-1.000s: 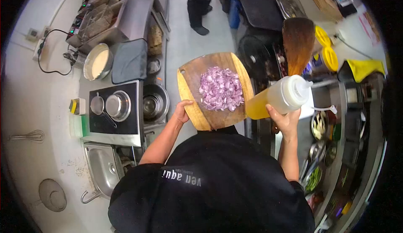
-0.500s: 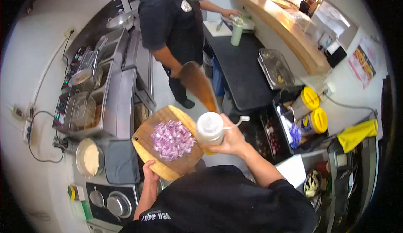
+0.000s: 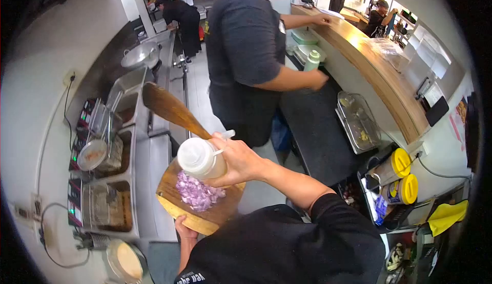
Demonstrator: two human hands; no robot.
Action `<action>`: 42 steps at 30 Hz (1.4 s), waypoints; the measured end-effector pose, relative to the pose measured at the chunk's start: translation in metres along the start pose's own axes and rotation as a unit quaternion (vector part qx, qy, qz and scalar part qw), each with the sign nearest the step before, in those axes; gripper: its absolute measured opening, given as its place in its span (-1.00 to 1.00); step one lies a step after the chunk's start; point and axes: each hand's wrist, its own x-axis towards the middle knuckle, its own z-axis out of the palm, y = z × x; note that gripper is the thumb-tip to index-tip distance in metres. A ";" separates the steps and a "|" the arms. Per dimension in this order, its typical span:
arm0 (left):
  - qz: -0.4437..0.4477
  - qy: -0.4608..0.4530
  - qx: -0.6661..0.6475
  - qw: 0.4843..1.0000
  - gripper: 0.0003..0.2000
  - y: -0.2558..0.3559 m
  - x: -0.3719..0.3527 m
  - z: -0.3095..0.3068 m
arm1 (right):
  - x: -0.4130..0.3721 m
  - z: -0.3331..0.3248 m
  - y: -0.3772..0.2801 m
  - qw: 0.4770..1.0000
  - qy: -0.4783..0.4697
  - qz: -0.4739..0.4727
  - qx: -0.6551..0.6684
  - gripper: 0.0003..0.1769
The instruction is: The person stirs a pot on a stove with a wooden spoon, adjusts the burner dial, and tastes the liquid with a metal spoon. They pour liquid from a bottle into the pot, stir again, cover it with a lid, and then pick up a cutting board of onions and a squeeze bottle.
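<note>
My left hand [image 3: 186,228] grips the lower edge of a wooden board [image 3: 225,213]. Chopped purple onion [image 3: 199,194] lies heaped on that board. Over the board's upper part, my right hand [image 3: 238,160] is closed around a white squeeze bottle [image 3: 201,160] and the handle of a wooden paddle [image 3: 174,111]. The paddle's broad blade points to the upper left. The bottle covers part of the board and the onion's upper edge.
A person in dark clothes [image 3: 246,53] stands just ahead, beside a black counter [image 3: 318,125]. Fryers [image 3: 105,181] line the left side. A pot [image 3: 125,261] is at lower left, a metal tray [image 3: 359,122] at right. Another person [image 3: 184,23] bends over farther back.
The bottle and paddle have moved left in my right hand, over the board. The view has shifted. The nearby person has turned, one arm now over the black counter and the other on the wooden ledge.
</note>
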 end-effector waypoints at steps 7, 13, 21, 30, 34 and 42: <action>-0.017 0.036 0.009 0.999 -0.49 0.034 0.138 0.067 | 0.102 -0.020 0.099 0.999 0.041 0.025 -0.012 -0.16; -0.026 -0.009 0.013 1.000 -0.39 0.050 0.240 0.127 | 0.183 -0.045 0.188 0.981 0.052 0.168 0.077 -0.37; 0.011 0.019 0.013 1.000 -0.31 0.069 0.356 0.197 | 0.306 -0.066 0.299 0.979 0.143 0.129 0.072 -0.50; 0.002 0.085 0.014 0.996 -0.36 0.108 0.491 0.217 | 0.386 -0.069 0.445 0.954 0.194 0.201 0.110 -0.47; -0.032 0.047 -0.019 0.998 -0.38 0.125 0.543 0.235 | 0.379 -0.067 0.524 0.941 0.260 0.195 0.093 -0.49; -0.066 0.078 0.014 0.995 -0.46 0.133 0.578 0.210 | 0.276 -0.054 0.559 0.902 0.301 0.307 0.026 -0.43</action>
